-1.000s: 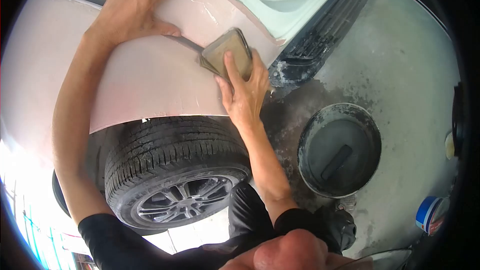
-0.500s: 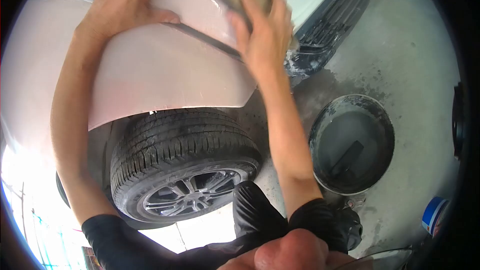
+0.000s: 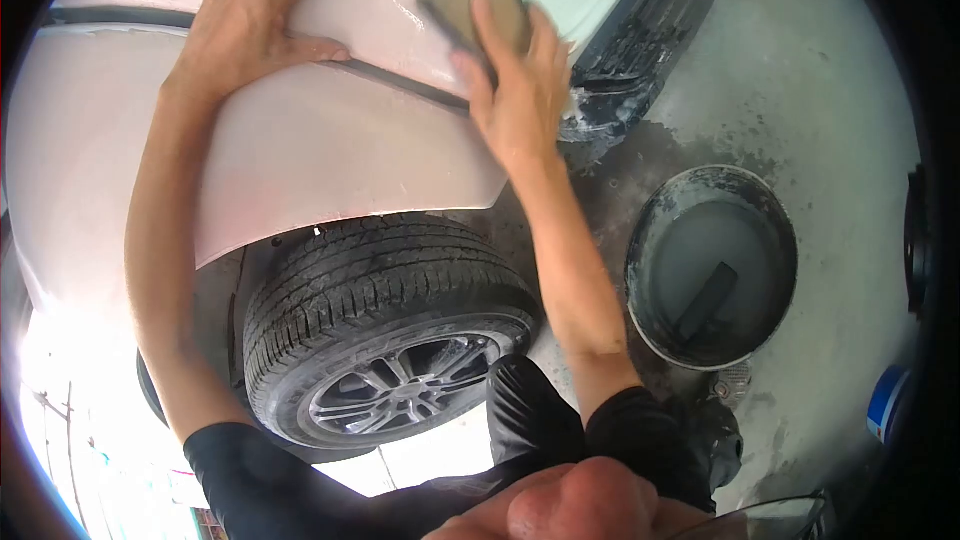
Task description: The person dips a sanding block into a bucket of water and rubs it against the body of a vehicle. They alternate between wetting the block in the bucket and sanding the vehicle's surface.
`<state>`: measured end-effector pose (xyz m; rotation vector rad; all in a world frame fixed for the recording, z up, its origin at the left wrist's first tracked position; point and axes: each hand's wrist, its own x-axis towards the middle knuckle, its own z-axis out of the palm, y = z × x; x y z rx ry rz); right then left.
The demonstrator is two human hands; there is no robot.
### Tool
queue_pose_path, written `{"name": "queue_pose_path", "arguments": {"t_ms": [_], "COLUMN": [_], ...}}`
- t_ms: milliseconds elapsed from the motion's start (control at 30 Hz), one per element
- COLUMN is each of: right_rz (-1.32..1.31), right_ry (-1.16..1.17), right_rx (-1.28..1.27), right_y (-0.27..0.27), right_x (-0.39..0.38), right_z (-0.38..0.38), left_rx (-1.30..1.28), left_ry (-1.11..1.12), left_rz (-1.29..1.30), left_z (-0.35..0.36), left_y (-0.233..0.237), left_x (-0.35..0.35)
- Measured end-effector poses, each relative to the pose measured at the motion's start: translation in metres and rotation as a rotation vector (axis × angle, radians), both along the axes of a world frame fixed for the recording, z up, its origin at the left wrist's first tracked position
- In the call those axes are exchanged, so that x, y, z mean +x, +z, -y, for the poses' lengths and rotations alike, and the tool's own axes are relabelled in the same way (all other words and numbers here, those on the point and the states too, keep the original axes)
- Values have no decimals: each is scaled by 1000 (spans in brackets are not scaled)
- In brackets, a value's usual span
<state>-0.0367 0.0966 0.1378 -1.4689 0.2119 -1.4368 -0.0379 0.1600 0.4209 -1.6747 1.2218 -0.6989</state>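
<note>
My left hand [image 3: 245, 35] rests on the pale pinkish car body with its fingers spread, the thumb lying along the gap between two panels. Wrapped around a tan-grey sanding block [image 3: 458, 2] is my right hand [image 3: 522, 105], slightly blurred. The block is against the wet, shiny door panel [image 3: 385, 15], close to the white sill. Below the gap, the fender [image 3: 350, 150] curves over the wheel. The block's underside is hidden.
A black tire [image 3: 390, 275] sits beneath the fender, near my knee [image 3: 530, 405]. To the right, a round bucket [image 3: 640, 315] holds cloudy grey water and a dark strip [image 3: 708, 300]. A black side step [image 3: 625, 65] and a blue-labelled can [image 3: 884, 405] are also there.
The view has shifted slightly, so more of my left hand's fingers show. My right hand keeps the sanding block on the door panel, a little further left in the picture.
</note>
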Motion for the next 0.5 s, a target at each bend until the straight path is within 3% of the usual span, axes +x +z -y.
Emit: {"name": "queue_pose_path", "arguments": {"t_ms": [100,267,400,500], "right_rz": [29,22,46,37], "right_ry": [18,-24,-80,-21], "right_rx": [-23,-53,-69,-54], "right_y": [-36,-1,-21,-50], "right_x": [-15,10,8,-7], "right_z": [-49,21,-4,-47], "left_rx": [-24,-7,-40,-21], "left_ry": [3,18,27,-291], "left_rz": [-38,-3,-62,-44], "left_z": [0,-2,1,-16], "left_y": [-1,-1,0,4], "left_x": [-4,1,-7,26]}}
